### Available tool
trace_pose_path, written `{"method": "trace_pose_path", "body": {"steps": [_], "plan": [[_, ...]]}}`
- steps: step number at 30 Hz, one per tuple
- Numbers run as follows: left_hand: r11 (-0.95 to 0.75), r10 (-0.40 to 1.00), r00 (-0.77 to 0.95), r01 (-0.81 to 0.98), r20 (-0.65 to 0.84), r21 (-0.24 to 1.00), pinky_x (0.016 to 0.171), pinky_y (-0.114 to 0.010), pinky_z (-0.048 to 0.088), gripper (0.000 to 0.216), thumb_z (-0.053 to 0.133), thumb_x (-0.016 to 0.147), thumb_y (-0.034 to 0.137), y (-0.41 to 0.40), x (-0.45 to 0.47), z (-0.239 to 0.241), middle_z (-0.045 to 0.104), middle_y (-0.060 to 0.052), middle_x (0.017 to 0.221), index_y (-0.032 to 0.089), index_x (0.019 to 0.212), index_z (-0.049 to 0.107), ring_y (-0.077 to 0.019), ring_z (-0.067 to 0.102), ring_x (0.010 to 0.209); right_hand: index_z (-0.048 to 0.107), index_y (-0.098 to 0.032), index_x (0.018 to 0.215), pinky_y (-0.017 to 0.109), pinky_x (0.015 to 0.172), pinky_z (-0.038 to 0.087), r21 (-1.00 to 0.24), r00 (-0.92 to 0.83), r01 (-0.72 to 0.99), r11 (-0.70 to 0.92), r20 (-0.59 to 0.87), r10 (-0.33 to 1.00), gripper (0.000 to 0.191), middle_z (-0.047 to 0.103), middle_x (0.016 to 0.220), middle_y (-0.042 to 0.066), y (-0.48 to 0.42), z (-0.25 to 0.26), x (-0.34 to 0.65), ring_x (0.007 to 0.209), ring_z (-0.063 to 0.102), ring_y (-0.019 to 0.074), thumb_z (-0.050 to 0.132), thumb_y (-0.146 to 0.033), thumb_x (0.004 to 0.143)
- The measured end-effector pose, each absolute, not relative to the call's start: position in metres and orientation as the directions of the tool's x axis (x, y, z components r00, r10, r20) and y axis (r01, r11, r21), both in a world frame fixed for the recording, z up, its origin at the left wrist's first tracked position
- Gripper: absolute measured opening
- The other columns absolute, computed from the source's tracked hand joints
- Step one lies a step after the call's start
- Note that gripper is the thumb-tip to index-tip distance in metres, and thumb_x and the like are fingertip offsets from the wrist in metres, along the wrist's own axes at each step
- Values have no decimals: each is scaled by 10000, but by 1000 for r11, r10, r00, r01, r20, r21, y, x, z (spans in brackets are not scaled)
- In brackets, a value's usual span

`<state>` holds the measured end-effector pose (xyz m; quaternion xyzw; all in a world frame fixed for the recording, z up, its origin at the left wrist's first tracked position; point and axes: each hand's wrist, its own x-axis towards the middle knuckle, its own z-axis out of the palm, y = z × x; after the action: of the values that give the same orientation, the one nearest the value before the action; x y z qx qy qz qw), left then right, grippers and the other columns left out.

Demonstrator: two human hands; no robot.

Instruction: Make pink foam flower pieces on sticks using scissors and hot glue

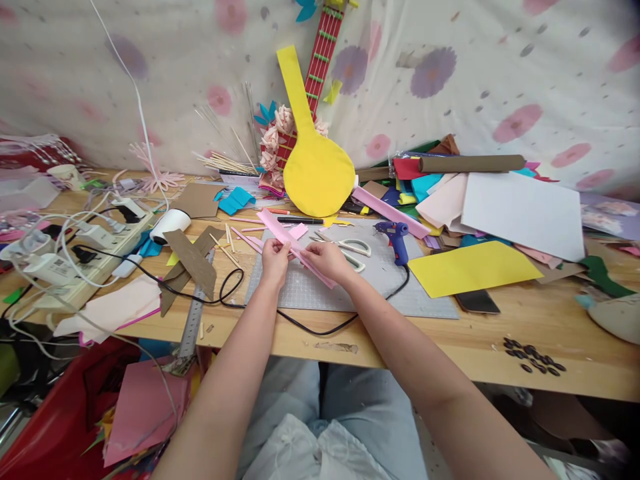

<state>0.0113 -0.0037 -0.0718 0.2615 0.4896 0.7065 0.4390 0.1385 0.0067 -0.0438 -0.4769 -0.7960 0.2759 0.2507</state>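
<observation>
Both of my hands pinch one long pink strip (274,225), which looks like paper or craft foam and slants over the grey cutting mat (325,299). My left hand (275,259) is closed on its middle. Further along toward the lower right end, my right hand (325,259) grips the same strip. Just beyond my right hand lie scissors (356,247) with pale handles. A blue glue gun (395,240) stands on the mat's right side. More thin pink strips (249,240) rest left of my hands.
A yellow banjo-shaped cutout (319,175) leans at the back before a red fretted neck (325,57). Left are a power strip (95,257), a metal ruler (191,323) and a black cable (320,333). Right lie a yellow sheet (473,268), a phone (477,302) and several black pieces (534,355).
</observation>
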Motion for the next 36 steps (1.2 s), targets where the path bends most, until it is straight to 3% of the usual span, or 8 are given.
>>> {"method": "trace_pose_path", "body": {"steps": [7,12,17,22,27,32,36], "plan": [[-145,908,-419,-368,-24,918,617,-287,505,220,632,585,158,-4,8,-70,517,45,598,156,673,430,-88,541,587,657,-159,703,222,521,241,-468,-463,750,468,133,876,253,616,646,13,12,-26,139,592,473,102,487,-327,786],[-163,873,-487,-351,-31,922,589,-269,499,172,590,611,128,0,11,-75,492,54,573,156,669,430,-75,519,539,672,-167,760,220,538,255,-395,-474,784,478,115,873,269,646,712,34,14,-26,136,636,503,114,467,-338,800],[-213,836,-549,-335,-6,918,586,-261,494,152,564,636,116,2,14,-77,499,46,599,160,702,434,-82,530,560,661,-195,778,205,537,289,-442,-485,780,443,20,874,170,659,747,4,17,-22,133,668,537,114,589,-329,701],[-249,820,-572,-309,30,918,592,-248,492,142,558,652,114,3,14,-79,514,39,625,161,705,435,-80,536,580,656,-214,762,210,538,310,-432,-404,822,370,15,915,166,661,771,-2,18,-21,127,671,547,122,657,-302,621],[-201,830,-557,-352,-32,914,624,-249,492,136,574,667,116,1,14,-77,536,29,638,157,718,455,-84,556,605,646,-204,723,210,523,312,-438,-370,840,319,-34,928,172,655,741,0,23,-24,124,641,542,118,678,-305,587],[-90,898,-412,-519,-156,850,636,-252,484,167,605,699,250,-3,16,-69,611,-28,692,143,780,506,-106,597,619,646,-191,738,200,511,320,-521,-393,801,295,-85,916,188,652,709,-5,32,-25,126,610,536,105,671,-290,579],[-20,939,-307,-496,-153,868,634,-255,485,176,635,661,258,-6,19,-68,629,-43,663,109,732,573,-122,606,604,652,-181,744,193,494,316,-573,-400,771,280,-94,912,199,648,703,-5,36,-26,127,592,530,97,663,-274,568]]}}
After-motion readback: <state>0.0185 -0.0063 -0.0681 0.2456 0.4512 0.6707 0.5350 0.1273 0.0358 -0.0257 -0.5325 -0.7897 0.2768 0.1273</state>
